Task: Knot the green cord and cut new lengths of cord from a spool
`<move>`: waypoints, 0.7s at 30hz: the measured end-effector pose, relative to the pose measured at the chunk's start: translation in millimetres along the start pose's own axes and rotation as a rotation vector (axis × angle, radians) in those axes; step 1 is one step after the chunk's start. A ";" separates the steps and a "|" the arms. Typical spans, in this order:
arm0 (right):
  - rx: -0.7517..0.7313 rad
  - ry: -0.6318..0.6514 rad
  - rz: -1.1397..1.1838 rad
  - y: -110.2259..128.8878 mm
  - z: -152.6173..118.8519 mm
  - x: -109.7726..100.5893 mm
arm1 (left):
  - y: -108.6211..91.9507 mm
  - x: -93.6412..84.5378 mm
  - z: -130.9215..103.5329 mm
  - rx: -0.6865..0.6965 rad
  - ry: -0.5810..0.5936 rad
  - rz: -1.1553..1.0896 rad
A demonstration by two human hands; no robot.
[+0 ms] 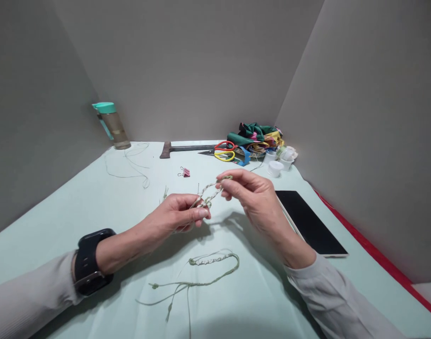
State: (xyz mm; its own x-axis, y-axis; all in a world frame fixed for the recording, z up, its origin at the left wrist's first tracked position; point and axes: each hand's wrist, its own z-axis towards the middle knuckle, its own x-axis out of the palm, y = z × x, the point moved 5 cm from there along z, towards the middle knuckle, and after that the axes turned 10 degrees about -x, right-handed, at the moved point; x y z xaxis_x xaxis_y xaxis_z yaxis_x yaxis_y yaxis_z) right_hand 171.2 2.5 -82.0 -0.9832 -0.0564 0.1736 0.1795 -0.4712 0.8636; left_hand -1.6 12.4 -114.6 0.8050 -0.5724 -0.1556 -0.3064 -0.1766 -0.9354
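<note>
Your left hand (pixel 178 214) sits just left of the frame's centre, fingers curled in and thumb pressed to fingertips, pinching the lower end of a pale green knotted cord bracelet (pixel 208 194). Your right hand (pixel 252 193), just right of centre, closes its thumb and forefinger on the cord's other end, where a small green loop pokes out above the fingertips; the remaining fingers are loosely bent. The cord runs between the two hands, raised above the table, with thin loose strands trailing from the left pinch. A black smartwatch (pixel 91 261) wraps your left wrist at lower left.

Below your hands, in the lower middle of the frame, a second green braided cord with long loose tails (pixel 201 268) lies flat on the pale mint table cover (pixel 95 197). A dark flat tablet (pixel 309 221) lies right of centre, near your right wrist. In the upper middle sit red and yellow handled scissors (pixel 224 150), a dark metal tool (pixel 183 149), a heap of colourful fabric (pixel 257 136) and small white cups (pixel 277 165). A small pink binder clip (pixel 184 172) lies above your left hand, and a teal-capped bottle (pixel 112 126) stands at upper left
</note>
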 end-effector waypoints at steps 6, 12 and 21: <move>-0.129 -0.305 0.003 6.9 13.3 -36.0 | 7.3 -21.2 9.5 0.015 -0.103 0.136; -0.238 -0.462 0.050 28.4 18.1 -51.6 | 9.1 -68.7 22.1 0.027 -0.295 0.338; -0.277 -0.525 -0.013 44.7 15.5 -68.7 | 6.1 -135.3 16.1 0.070 -0.604 0.287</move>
State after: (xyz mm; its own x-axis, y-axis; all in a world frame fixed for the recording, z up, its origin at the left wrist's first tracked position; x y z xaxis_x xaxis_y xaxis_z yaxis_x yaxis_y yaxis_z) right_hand 247.3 -1.0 -48.0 -0.8249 0.3605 0.4353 0.0824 -0.6853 0.7236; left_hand -104.2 101.7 -104.4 0.8457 -0.0369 -0.5323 -0.5332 -0.0200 -0.8457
